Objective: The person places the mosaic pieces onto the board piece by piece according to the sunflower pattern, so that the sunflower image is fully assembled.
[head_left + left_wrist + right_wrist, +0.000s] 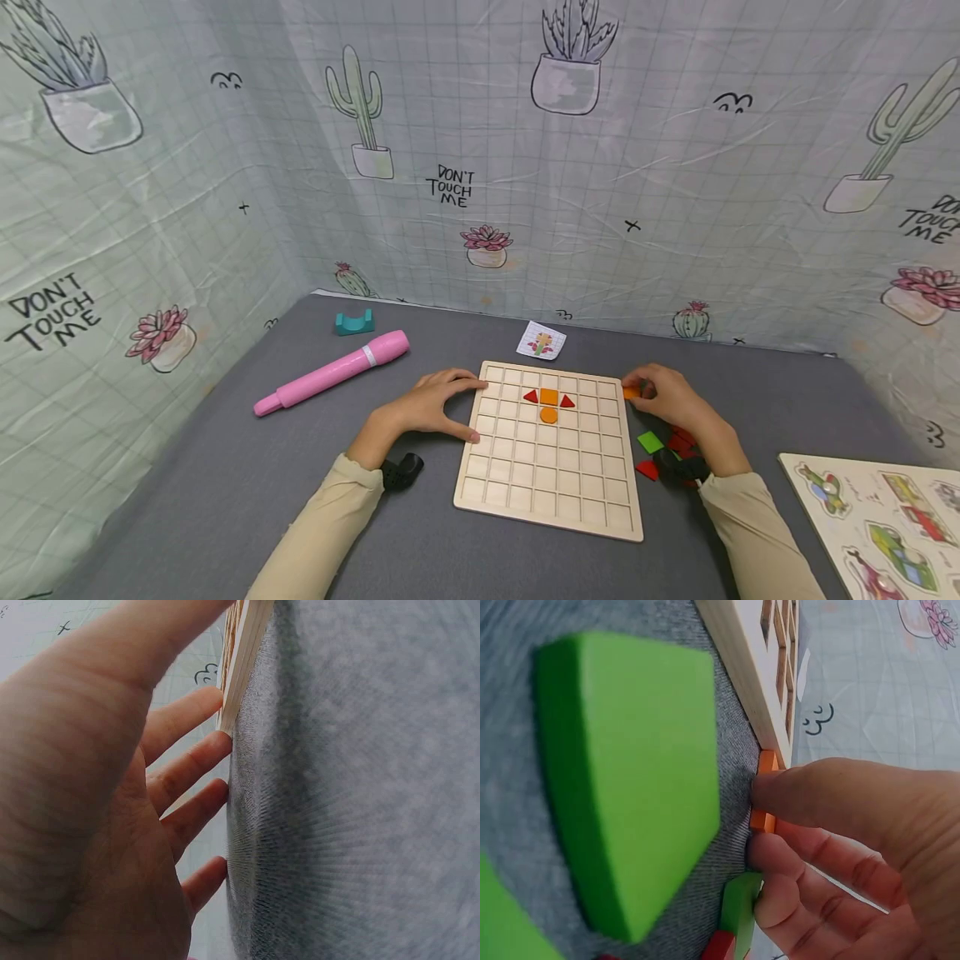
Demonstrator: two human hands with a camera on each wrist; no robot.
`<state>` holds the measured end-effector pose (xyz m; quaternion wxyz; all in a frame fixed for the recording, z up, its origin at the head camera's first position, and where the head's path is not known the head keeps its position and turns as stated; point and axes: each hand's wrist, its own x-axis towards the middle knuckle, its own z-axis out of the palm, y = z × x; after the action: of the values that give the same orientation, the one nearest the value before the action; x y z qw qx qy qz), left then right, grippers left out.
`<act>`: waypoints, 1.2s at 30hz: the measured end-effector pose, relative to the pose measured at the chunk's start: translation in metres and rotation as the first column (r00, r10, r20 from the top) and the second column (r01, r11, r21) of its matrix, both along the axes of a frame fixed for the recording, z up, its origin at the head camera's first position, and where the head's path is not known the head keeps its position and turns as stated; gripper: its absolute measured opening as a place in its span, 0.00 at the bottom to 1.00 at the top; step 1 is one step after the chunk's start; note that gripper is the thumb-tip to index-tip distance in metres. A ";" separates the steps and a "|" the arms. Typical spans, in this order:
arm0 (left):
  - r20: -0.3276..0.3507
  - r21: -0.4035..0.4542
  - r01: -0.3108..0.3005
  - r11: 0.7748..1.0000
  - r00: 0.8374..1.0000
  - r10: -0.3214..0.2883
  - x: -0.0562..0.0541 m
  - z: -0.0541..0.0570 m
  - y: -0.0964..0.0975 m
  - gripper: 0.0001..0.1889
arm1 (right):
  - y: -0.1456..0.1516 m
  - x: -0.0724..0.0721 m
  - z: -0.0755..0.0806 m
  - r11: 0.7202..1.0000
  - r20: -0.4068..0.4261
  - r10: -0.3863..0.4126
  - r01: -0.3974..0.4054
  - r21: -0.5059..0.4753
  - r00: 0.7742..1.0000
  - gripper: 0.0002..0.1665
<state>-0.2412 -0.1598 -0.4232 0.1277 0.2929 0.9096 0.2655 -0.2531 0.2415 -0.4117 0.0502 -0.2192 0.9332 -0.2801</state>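
Observation:
A wooden grid board [517,475] lies on the grey table. My left hand [429,406] rests at its left edge, thumb and index fingertip against the rim, the other fingers spread loosely. On the board, an orange square [549,397] sits between two red triangles [567,402], with an orange round piece [549,415] just below. Beside the board's far right corner, my right hand [667,398] pinches an orange block [763,821] between thumb and fingers, low over the table. A green block [649,442] and several red pieces [647,470] lie under and near the right wrist, partly hidden.
Behind the board lies a small picture card [541,341] with a coloured pattern. A pink pen-shaped stick [330,377] and a teal notched block [354,322] are at the left. A picture puzzle board [847,521] lies at the right edge. A patterned curtain [570,208] hangs behind.

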 end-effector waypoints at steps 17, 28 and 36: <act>0.019 -0.015 0.002 1.000 1.000 -0.002 0.001 -0.002 0.001 0.43 | 0.002 0.020 -0.010 0.999 -0.015 -0.025 0.024 -0.028 1.000 0.11; 0.003 -0.022 -0.006 1.000 1.000 0.006 -0.001 -0.002 -0.001 0.42 | 0.000 0.024 0.000 1.000 -0.056 -0.016 0.015 -0.023 0.998 0.11; 0.008 -0.024 -0.008 1.000 1.000 0.008 -0.002 -0.002 -0.001 0.43 | -0.006 0.025 0.002 0.999 -0.061 -0.006 0.003 -0.046 0.998 0.11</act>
<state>-0.2430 -0.1610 -0.4251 0.1340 0.2864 0.9135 0.2562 -0.2276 0.2351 -0.4097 0.0160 -0.2265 0.9281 -0.2950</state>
